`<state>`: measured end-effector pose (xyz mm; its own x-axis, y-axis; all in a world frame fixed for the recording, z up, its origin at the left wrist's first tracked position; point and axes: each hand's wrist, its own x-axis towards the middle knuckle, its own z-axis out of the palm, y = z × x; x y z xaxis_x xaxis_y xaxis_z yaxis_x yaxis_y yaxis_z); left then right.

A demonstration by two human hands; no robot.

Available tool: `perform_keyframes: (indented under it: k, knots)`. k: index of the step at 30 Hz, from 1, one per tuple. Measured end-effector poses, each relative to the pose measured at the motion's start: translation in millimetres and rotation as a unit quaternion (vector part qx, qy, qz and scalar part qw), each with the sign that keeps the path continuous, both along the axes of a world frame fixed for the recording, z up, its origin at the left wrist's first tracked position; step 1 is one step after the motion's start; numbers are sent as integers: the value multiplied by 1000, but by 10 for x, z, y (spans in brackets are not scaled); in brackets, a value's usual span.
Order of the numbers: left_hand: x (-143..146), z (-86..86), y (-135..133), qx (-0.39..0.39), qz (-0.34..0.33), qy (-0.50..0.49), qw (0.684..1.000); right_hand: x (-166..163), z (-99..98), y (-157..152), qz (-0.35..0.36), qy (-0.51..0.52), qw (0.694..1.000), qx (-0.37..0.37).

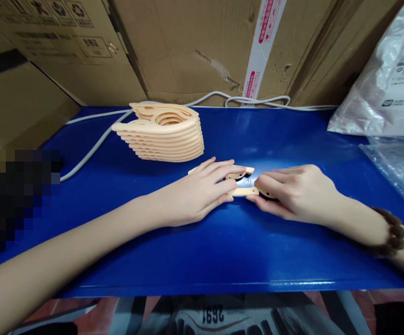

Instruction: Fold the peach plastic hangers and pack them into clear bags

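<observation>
A beige plastic frame [245, 191] with small holes lies on the blue table, mostly under my hands. My left hand [196, 190] holds its left part down. The fingers stretch over its two bars, and the thumb presses along the near edge. At the right end, my right hand [292, 193] pinches the near bar between thumb and bent fingers. A short beige part with a hole shows under these fingers; whether it is separate from the frame I cannot tell. Behind my left hand stands a stack of similar beige plastic frames [168, 139].
Cardboard boxes [188, 56] line the back of the blue table [174, 260]. A white cable [93, 151] runs along the rear and down the left side. Clear plastic packaging [369, 100] lies at the back right. A blurred dark shape is at the left edge.
</observation>
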<state>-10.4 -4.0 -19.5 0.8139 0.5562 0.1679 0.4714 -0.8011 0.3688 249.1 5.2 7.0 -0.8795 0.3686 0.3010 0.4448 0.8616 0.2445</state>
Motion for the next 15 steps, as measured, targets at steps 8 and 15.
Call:
perform_keyframes:
  k: [8, 15]
  knots:
    - [3, 3, 14, 0, -4, 0, 1000, 6, -13, 8, 22, 2, 999, 31]
    - [-41, 68, 56, -58, 2, -58, 997, 11, 6, 17, 50, 33, 997, -56]
